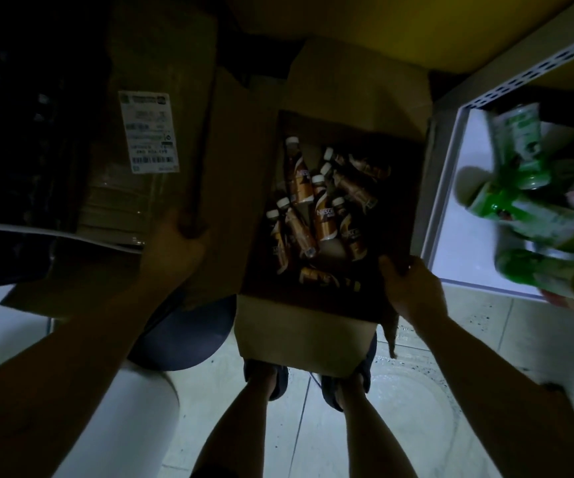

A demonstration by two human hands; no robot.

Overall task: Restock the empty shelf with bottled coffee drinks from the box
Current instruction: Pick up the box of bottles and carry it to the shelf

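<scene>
An open cardboard box (299, 336) stands on the floor in front of my feet. Several brown bottled coffee drinks (325, 215) with white caps lie loose inside it. My left hand (175, 250) grips the box's left flap (240, 174), which is folded outward. My right hand (411, 288) holds the box's right edge near the front corner. To the right is a white shelf (451, 208), lit and bare at its near left part.
Green cans and packs (520, 174) are piled on the right part of the shelf. A taller carton with a white shipping label (149, 132) stands left of the box. A perforated shelf upright (537, 67) runs at the upper right. Tiled floor (399, 391) lies below.
</scene>
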